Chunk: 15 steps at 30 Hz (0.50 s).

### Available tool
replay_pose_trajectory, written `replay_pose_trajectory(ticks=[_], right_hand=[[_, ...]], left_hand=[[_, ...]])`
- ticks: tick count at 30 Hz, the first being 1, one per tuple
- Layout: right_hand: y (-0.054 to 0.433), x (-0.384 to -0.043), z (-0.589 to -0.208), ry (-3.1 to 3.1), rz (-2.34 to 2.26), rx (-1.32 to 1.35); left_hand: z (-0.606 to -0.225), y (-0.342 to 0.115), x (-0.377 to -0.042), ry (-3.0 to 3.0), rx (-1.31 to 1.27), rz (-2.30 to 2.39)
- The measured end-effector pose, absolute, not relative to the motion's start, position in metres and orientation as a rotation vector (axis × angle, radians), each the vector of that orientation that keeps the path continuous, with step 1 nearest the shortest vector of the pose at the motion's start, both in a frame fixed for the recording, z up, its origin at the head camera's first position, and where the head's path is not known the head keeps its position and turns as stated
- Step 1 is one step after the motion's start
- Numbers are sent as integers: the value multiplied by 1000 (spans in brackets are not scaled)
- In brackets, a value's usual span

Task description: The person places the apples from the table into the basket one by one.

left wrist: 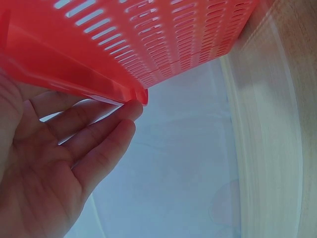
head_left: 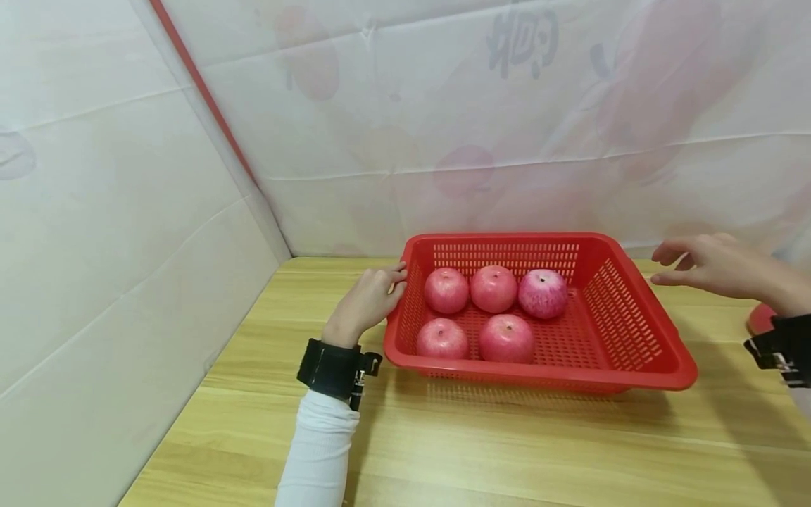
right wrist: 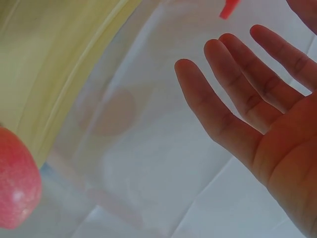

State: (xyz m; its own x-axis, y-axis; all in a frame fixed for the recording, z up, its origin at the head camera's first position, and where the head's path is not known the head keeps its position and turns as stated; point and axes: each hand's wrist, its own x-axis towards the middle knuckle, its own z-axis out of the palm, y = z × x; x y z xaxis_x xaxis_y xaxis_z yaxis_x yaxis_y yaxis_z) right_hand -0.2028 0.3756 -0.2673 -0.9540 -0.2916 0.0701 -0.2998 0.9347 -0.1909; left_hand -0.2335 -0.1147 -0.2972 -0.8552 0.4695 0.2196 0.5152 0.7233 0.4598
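A red plastic basket with slotted walls stands on the wooden table. Inside it, at the left and middle, sit several apples, pink-red, one of them streaked purple and white. My left hand is at the basket's left rim. In the left wrist view its fingers reach along the rim fairly straight, fingertips right at the edge. Beyond the right rim, my right hand hovers with nothing in it, its fingers spread and slightly bent in the right wrist view.
Another apple lies on the table at the right, partly hidden behind the right wrist; it also shows in the right wrist view. White printed cloth hangs behind and at the left of the table. Both wrists carry black straps.
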Motion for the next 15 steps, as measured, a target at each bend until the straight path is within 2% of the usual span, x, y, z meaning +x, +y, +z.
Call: replay_pose_trajectory(ticks=[15], right_hand=[[400,-200,-272,-3052,244,380]], left_hand=[[-295,-114,-233,-2850,-797,-783]])
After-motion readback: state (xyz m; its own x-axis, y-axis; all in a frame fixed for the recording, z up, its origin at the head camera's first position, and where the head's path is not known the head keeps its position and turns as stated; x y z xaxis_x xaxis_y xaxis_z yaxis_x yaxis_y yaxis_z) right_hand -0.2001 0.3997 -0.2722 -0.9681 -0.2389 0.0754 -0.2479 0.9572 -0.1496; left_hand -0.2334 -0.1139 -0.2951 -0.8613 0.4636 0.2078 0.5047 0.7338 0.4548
